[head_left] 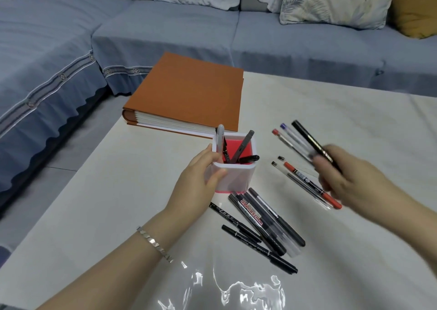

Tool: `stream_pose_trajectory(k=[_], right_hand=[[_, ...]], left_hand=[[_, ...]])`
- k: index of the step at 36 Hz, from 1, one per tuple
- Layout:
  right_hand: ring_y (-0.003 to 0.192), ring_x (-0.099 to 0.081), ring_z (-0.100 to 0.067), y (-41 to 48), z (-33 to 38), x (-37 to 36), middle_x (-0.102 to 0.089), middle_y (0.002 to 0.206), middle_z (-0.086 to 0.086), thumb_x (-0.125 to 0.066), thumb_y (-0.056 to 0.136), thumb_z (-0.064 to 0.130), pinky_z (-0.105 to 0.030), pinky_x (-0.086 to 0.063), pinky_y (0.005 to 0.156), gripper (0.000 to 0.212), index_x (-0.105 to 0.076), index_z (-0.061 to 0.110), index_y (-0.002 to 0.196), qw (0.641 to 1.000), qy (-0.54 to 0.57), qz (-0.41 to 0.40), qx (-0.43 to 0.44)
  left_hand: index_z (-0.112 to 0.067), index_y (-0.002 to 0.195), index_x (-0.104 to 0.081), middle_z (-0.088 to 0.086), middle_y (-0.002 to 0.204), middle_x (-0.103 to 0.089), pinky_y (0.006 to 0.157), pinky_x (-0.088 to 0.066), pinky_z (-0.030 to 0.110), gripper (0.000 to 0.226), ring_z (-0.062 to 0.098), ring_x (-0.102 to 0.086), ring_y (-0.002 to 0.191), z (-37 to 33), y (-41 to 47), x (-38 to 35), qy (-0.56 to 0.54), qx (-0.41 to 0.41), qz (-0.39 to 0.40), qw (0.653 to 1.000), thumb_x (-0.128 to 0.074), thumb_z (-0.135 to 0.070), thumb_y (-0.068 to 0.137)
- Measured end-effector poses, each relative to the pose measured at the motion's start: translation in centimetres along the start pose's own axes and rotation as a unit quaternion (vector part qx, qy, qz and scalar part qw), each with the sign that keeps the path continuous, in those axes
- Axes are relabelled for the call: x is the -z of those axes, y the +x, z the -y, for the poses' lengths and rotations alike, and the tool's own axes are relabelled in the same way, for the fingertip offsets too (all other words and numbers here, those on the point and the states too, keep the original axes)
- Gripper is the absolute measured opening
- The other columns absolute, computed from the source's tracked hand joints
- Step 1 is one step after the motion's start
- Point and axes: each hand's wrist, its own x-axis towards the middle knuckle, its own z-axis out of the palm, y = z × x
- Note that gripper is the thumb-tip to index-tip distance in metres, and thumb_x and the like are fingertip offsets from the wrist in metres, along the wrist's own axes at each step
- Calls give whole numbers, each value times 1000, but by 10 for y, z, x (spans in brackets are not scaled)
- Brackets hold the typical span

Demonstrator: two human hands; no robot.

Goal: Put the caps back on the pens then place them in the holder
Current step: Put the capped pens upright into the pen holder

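Right hand (343, 175): fingers curled round the lower end of a black marker (309, 141). Motion blur here, so I cannot tell how tight the grip is. The marker's long axis runs from far-left down to near-right, free end pointing away from the person. That end looks capped, though the blur leaves it unconfirmed.

Left hand (203, 170): thumb and fingers wrapped round the near-left corner of the holder (236, 179), steadying it upright on the surface (118, 191).

Key relation: the holder's open mouth lies left of the right hand and slightly nearer the person, with bare surface between. The right hand is the one carrying the marker. Judgement: the marker needs tipping towards vertical and moving left to drop in.

Counts:
- In the holder: four items visible, a light grey pen (220, 133), a dark grey pen (243, 146), a short black one (248, 158) and a thin black one low inside.
- Front cluster (264, 224), just before the holder: at least five, overlapping, so the exact count is uncertain. One is marked WHITEBOARD.
- Right group: a red-tipped pen (280, 138) and a blue-tipped pen (289, 131) beyond the hand, a clear pen (290, 178) and a red-ended marker (307, 183) partly under it.
- In hand: one.
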Motion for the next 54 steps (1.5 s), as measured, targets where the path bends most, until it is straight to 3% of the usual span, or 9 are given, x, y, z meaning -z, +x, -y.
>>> stream_pose_trajectory(k=[5, 10, 15, 25, 31, 35, 40, 46, 54], right_hand=[[56, -50, -6, 14, 55, 29, -57, 57, 3, -17, 81, 59, -30, -43, 60, 46, -51, 29, 74, 989, -113, 20, 90], [79, -56, -24, 52, 80, 4, -61, 82, 0, -34, 92, 47, -28, -36, 55, 35, -64, 30, 99, 925, -342, 32, 162], [56, -39, -19, 78, 95, -30, -35, 72, -2, -41, 93, 39, -25, -20, 46, 32, -61, 17, 102, 860, -460, 78, 206], [79, -60, -33, 68, 62, -62, -65, 82, -13, -52, 85, 19, -42, -52, 63, 24, -66, 1, 77, 946, -124, -101, 283], [132, -37, -31, 64, 49, -85, -56, 130, -9, -32, 89, 25, -42, -35, 101, 46, -49, 6, 128, 940, -149, -70, 300], [139, -7, -6, 61, 50, -67, -23, 152, 3, -34, 93, 28, -30, -11, 114, 51, -24, 18, 142, 963, -19, -37, 265], [106, -48, -5, 33, 28, -56, -52, 109, 12, -52, 89, 26, -27, -40, 96, 29, -54, 18, 117, 978, 63, -142, 140], [90, -54, -16, -9, -12, -75, -53, 100, 3, -67, 67, 58, -30, -47, 79, 61, -47, 21, 112, 959, -141, 220, -107], [83, -50, -20, -9, -21, -91, -49, 96, -2, -65, 71, 47, -28, -41, 65, 43, -42, 18, 93, 957, -167, 216, -98]], left_hand=[[-34, 93, -51, -2, 132, -52, 102, -42, 37, 14, 14, -43, 128, 4, 1, -1, 10, 16, 7, 1000, -53, -21, 89], [-42, 82, -46, -4, 124, -56, 102, -39, 32, 27, 14, -44, 127, 1, 0, 0, 2, 1, -2, 1000, -54, -18, 89], [-24, 92, -55, -7, 113, -57, 89, -40, 18, 9, 10, -50, 112, 3, 0, 0, 8, 6, 5, 1000, -55, -16, 88], [-19, 94, -56, -7, 108, -58, 78, -34, 1, 8, 6, -52, 103, 5, 1, -2, 12, -5, -5, 1000, -56, -14, 87], [-21, 95, -56, -9, 109, -58, 76, -36, 3, 9, 2, -51, 98, 7, 1, -3, 17, -4, -9, 1000, -56, -16, 87], [-28, 90, -52, -8, 105, -59, 76, -35, 1, 11, -4, -50, 98, 5, 1, -2, 21, -6, -7, 1000, -56, -18, 87], [-34, 90, -49, -8, 117, -57, 92, -41, 23, 14, 9, -47, 120, 3, -1, -2, 16, 19, -1, 1000, -54, -20, 89], [-34, 92, -49, -1, 132, -52, 103, -39, 35, 13, 13, -42, 128, 1, -1, -2, 29, 36, 1, 999, -54, -22, 89], [-35, 94, -49, -5, 133, -50, 99, -41, 32, 13, 11, -43, 127, -2, -2, -1, 32, 57, 6, 998, -54, -24, 89]])
